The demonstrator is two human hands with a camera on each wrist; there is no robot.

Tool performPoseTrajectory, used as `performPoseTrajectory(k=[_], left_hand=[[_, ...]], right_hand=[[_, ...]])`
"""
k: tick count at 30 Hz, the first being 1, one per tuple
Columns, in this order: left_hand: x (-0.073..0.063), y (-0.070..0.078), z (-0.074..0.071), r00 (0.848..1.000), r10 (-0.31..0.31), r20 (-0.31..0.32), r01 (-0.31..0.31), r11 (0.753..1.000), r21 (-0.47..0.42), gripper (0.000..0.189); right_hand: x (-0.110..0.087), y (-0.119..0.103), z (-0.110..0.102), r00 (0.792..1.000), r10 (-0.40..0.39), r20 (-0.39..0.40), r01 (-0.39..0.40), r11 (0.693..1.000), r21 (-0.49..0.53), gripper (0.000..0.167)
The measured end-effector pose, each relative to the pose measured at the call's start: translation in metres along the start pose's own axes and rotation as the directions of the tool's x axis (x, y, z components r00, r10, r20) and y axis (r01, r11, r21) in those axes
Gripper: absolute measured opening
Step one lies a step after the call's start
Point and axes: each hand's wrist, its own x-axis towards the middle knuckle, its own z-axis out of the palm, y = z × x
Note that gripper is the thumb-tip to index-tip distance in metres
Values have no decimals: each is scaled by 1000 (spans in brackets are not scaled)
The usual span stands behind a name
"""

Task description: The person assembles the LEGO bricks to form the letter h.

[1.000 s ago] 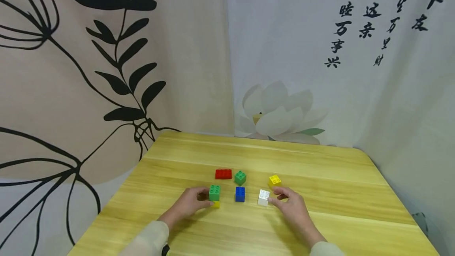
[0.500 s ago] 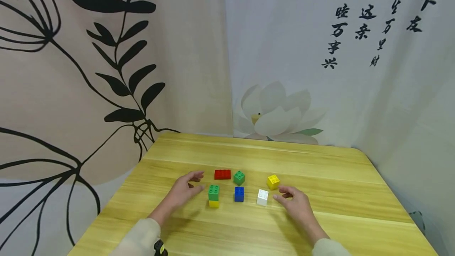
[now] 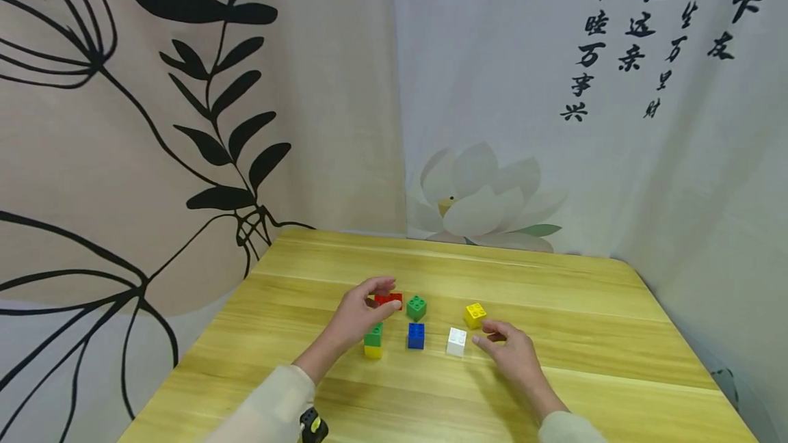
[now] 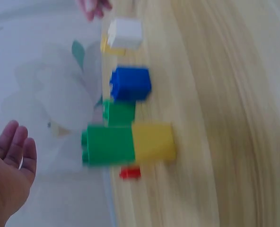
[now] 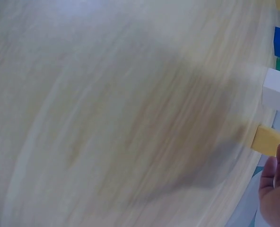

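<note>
My left hand (image 3: 360,310) reaches over the red brick (image 3: 389,298), fingers loosely bent and thumb apart, with nothing held. Below that hand stands a green brick (image 3: 373,338) stacked on a yellow brick (image 3: 373,353), partly covered by the hand in the head view. In the left wrist view the stack is whole: green brick (image 4: 110,145) joined to yellow brick (image 4: 154,142). My right hand (image 3: 512,354) hovers relaxed beside the white brick (image 3: 456,342), fingertips close to a separate yellow brick (image 3: 475,315); it grips nothing.
A blue brick (image 3: 416,336) stands in the middle of the group, with a single green brick (image 3: 416,307) behind it. All the bricks are on a wooden table (image 3: 554,299). A printed curtain (image 3: 345,87) hangs behind its far edge.
My left hand lets go of the green-and-yellow stack, draws back left, then swings forward and right over the red brick. The right hand shifts slightly away from the white brick.
</note>
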Motion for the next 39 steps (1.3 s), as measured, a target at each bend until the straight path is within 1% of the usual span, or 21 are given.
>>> performPoseTrajectory(k=[3, 7, 10, 12, 16, 20, 23, 26, 28, 31, 36, 39], left_hand=[[-2, 3, 22, 1000, -7, 24, 8, 1000, -14, 45], [-11, -3, 54, 1000, -22, -4, 22, 1000, -21, 45], [-22, -11, 75, 996, -70, -51, 67, 996, -56, 48], [-30, -17, 87, 989, -113, -91, 105, 990, -92, 51], [-41, -26, 104, 964, -185, -192, 165, 980, -112, 57], [-47, -33, 114, 934, -215, -285, 197, 976, -90, 62], [-46, -38, 117, 914, -242, -327, 226, 970, -85, 63], [-42, -44, 119, 899, -271, -344, 260, 962, -81, 62], [-39, -48, 121, 895, -276, -350, 269, 961, -69, 61], [-35, -52, 124, 896, -271, -351, 275, 961, -38, 62], [-27, -57, 129, 899, -236, -369, 268, 963, 35, 61], [-24, -58, 129, 899, -216, -381, 263, 962, 74, 59]], right_hand=[[0, 0, 1, 1000, 4, -3, -4, 1000, 5, 44], [0, 0, 3, 1000, 7, 0, -7, 1000, 13, 44], [-1, -2, 5, 1000, 11, 4, -11, 1000, 20, 44], [-1, -3, 7, 1000, 14, 6, -15, 1000, 26, 44], [0, -2, 11, 999, 33, 9, -34, 998, 56, 46], [0, 0, 15, 999, 52, 12, -53, 994, 91, 49], [0, 1, 17, 998, 62, 17, -64, 992, 106, 50], [0, 4, 19, 997, 76, 25, -78, 991, 108, 50], [-1, 5, 20, 997, 79, 25, -81, 991, 107, 51], [-1, 7, 22, 996, 86, 22, -88, 990, 113, 52], [0, 11, 29, 997, 71, 30, -75, 990, 123, 52], [1, 11, 33, 998, 58, 31, -62, 991, 116, 52]])
